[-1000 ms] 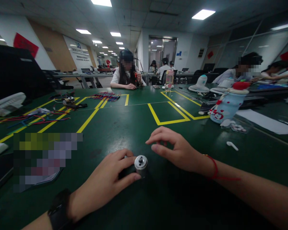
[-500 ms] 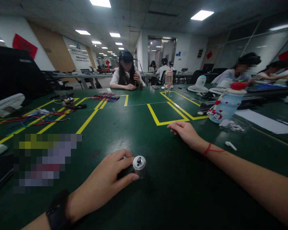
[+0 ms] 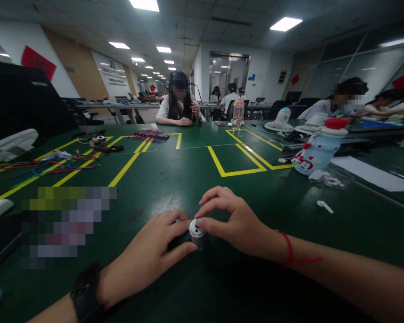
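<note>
A small silver cylinder (image 3: pixel 198 239), which looks like a small motor, stands upright on the green table in front of me. My left hand (image 3: pixel 160 240) grips its side between thumb and index finger. Over its top, my right hand (image 3: pixel 230 222) pinches with thumb and forefinger at the middle of the end face. Those fingertips hide the centre of the face, and whatever they pinch cannot be made out. A dark hole still shows beside the thumb.
Coloured wires (image 3: pixel 60 168) and a wire bundle (image 3: pixel 151 136) lie to the left and back. Yellow tape (image 3: pixel 245 172) marks the table. At right are a blue bottle (image 3: pixel 318 152), a white earbud (image 3: pixel 325 206) and paper (image 3: pixel 373 172). A person (image 3: pixel 178 103) sits opposite.
My right hand has come back and to the left from near the yellow tape onto the top of the motor. My left hand keeps its grip on the motor's side.
</note>
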A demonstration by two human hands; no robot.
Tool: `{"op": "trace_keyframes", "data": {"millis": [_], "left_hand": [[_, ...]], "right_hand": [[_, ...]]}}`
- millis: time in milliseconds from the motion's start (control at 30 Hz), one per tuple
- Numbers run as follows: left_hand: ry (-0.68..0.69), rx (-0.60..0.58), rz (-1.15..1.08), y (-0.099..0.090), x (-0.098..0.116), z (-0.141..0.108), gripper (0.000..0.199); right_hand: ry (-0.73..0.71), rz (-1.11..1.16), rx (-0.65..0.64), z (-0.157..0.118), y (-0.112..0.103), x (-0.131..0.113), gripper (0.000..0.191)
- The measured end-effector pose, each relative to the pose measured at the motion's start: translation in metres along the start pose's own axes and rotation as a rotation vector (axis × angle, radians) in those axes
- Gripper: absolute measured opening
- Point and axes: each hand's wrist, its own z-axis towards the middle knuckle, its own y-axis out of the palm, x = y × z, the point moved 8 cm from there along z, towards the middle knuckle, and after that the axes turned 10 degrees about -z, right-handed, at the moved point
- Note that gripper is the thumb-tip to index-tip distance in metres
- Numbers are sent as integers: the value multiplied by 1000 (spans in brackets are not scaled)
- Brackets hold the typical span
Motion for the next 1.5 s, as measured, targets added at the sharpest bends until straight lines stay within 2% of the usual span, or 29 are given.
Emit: {"op": "trace_keyframes", "data": {"millis": [100, 167, 300, 367, 467, 733, 900, 1033, 1133, 1233, 1367, 1500], "left_hand": [[-5, -11, -7, 0, 2, 1, 14], [-7, -24, -10, 0, 4, 3, 15], [-17, -33, -3, 2, 4, 7, 15], [-19, -31, 0, 6, 1, 10, 14], [-18, -25, 5, 10, -3, 12, 15], [-25, -37, -9, 9, -1, 13, 16], [-19, -35, -27, 9, 1, 12, 15], [-17, -35, -33, 7, -2, 9, 16], [-20, -36, -33, 7, -5, 7, 16], [-26, -40, -34, 9, -5, 5, 18], [-15, -25, -40, 8, 0, 3, 17], [-7, -18, -41, 6, 3, 2, 17]], "right_hand": [[54, 71, 45, 2, -16, 12, 13], [40, 49, -55, 1, -20, 19, 14], [-60, -99, -381, -10, -10, 33, 16], [-90, -151, -452, -16, -5, 41, 18], [-128, -205, -472, -19, 0, 46, 18], [-146, -244, -458, -21, 1, 44, 17], [-38, -53, -401, -17, -9, 49, 24], [218, 102, -160, -5, -33, 83, 22], [379, 39, 49, -2, -57, 121, 25], [443, -13, 146, -3, -71, 149, 30], [436, -46, 111, -4, -69, 156, 33], [383, -105, -20, -4, -59, 134, 28]]}}
